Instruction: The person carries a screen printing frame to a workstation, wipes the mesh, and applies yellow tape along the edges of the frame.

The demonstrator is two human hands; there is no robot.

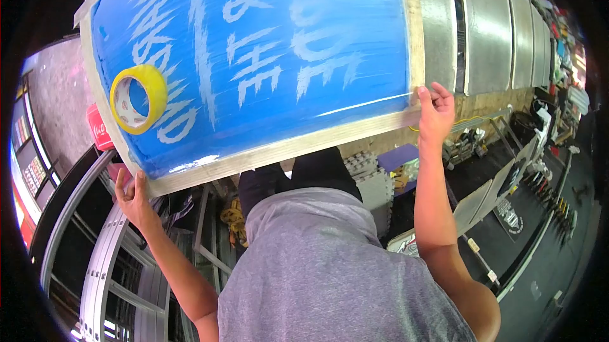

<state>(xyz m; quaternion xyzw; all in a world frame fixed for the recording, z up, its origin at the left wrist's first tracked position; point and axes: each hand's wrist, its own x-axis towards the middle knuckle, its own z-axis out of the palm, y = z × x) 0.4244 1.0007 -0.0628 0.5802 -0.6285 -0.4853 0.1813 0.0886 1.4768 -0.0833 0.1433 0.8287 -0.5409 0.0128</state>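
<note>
A bright blue rectangular mesh-like panel (pixel 380 31) carries streaky, pale blue-white brushed lettering (pixel 257 78) inside a pale beige, straight-sided frame (pixel 285 150). The round tape roll (pixel 155 91) is yellow, with a whitish core. The heathered grey cloth shirt (pixel 330 266) meets plain black trousers (pixel 323 174).

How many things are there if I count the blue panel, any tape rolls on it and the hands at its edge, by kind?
Blue panel: 1
Tape roll: 1
Hands: 2, left hand and right hand
Total: 4

Metal frames (pixel 101 266) stand left, dark floor (pixel 552 259) right.
</note>
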